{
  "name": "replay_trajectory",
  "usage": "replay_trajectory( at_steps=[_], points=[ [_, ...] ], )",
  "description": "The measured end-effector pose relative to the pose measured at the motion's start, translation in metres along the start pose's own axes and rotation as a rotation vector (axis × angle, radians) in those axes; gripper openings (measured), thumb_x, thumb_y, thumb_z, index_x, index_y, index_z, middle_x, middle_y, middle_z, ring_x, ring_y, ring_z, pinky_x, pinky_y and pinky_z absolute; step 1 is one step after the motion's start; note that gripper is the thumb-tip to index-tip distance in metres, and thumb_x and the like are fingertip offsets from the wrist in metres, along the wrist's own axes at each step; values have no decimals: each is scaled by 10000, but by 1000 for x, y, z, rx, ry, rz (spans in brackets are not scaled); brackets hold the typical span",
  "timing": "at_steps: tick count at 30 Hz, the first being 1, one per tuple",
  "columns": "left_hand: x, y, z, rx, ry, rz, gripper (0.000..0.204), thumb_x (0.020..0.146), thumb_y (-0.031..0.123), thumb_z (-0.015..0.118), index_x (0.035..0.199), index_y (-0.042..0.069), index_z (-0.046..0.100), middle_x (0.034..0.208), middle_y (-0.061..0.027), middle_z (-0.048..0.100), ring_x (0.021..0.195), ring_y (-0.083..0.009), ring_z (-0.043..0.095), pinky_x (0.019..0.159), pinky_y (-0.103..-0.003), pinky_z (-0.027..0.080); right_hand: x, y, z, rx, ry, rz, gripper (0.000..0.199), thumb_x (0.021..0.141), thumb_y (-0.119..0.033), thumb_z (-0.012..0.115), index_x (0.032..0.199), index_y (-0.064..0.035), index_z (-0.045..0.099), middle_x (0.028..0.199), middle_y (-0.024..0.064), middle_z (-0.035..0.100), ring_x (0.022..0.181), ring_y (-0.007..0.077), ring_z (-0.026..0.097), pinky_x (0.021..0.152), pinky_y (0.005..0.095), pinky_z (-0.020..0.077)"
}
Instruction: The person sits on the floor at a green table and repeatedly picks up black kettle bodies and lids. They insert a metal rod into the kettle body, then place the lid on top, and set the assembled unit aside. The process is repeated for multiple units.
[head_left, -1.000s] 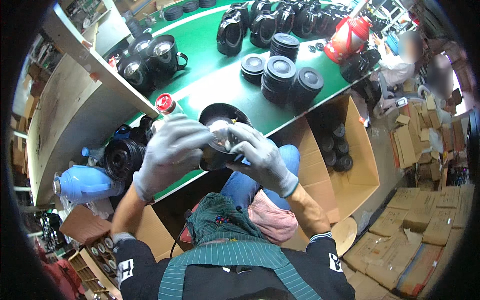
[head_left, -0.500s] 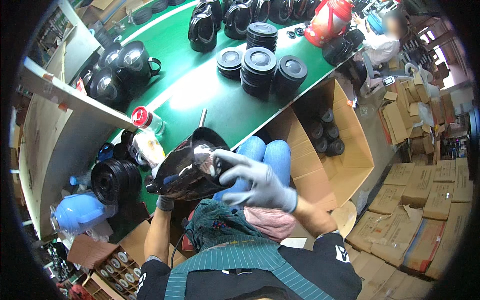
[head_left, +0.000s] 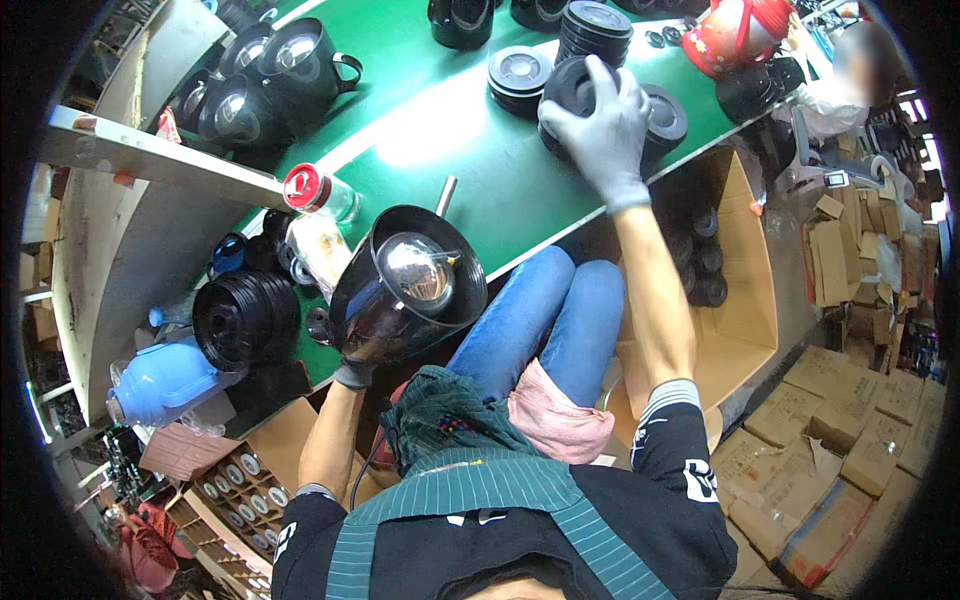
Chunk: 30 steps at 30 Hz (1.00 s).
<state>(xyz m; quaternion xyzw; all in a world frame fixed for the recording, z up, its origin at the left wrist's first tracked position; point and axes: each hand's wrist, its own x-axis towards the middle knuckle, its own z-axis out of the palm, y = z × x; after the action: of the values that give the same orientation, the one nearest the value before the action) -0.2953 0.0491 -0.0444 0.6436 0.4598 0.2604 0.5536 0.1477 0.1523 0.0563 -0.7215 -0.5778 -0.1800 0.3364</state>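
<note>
My left hand [head_left: 358, 372] supports a glossy black thermos jug body [head_left: 350, 305] from below; its fingers are mostly hidden behind it. The wide opening faces up toward me and shows a silvery rounded liner [head_left: 418, 270] inside. My gloved right hand [head_left: 612, 140] reaches over the table with thumb and fingers spread around a black round base disc [head_left: 570, 88] on top of a stack. Beside it stand other disc stacks [head_left: 520, 70]. A metal rod [head_left: 446, 196] sticks up just behind the jug.
On the green table [head_left: 400, 165] are black jug bodies [head_left: 300, 65], a red-lidded jar [head_left: 308, 188] and a red thermos [head_left: 735, 38]. Black rings [head_left: 245, 318] and a blue jug [head_left: 165, 380] are at left. An open carton [head_left: 745, 300] stands at right. Another person [head_left: 835, 105] sits at far right.
My right hand has left the jug and moved up and forward to the disc stack. The jug in my left hand has turned, so its opening and silvery liner now show.
</note>
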Motion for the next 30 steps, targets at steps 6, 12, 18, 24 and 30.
replay_trajectory(
  at_steps=[6,12,18,24,30],
  points=[
    [10,-47,5,-251,-199,123,491,1033,107,720,1506,48,601,1465,-133,673,1338,-258,641,1168,-422,505,-112,-104,-107,912,-498,20,1040,640,-444,961,1533,-73,578,1532,230,505,1419,425,480,1226,514,377],
    [6,-7,17,-776,-523,-58,562,1035,154,725,1559,69,542,1547,-149,604,1397,-283,599,1215,-468,466,-170,-105,-140,992,-416,74,1094,624,-468,983,1557,-83,560,1583,232,452,1456,431,434,1243,529,343],
    [-13,3,15,-581,-676,29,650,1038,243,727,1614,81,473,1619,-169,539,1446,-307,564,1247,-516,444,-181,-115,-180,896,-286,-212,1111,634,-651,947,1525,-86,598,1586,265,436,1450,458,435,1228,562,329],
    [-23,20,-9,-236,-308,187,573,1024,317,719,1504,42,569,1491,-158,632,1317,-287,651,1138,-457,543,-202,-110,-178,1205,-404,405,987,920,-674,738,1614,-43,430,1601,201,448,1464,362,453,1243,449,341],
    [-16,156,-14,817,-131,1164,444,859,232,762,1261,43,782,1170,-186,791,1085,-373,783,912,-425,634,-251,-66,-148,1405,-846,690,596,1209,-294,179,1724,6,197,1797,157,225,1653,245,230,1342,368,203]
  ],
)
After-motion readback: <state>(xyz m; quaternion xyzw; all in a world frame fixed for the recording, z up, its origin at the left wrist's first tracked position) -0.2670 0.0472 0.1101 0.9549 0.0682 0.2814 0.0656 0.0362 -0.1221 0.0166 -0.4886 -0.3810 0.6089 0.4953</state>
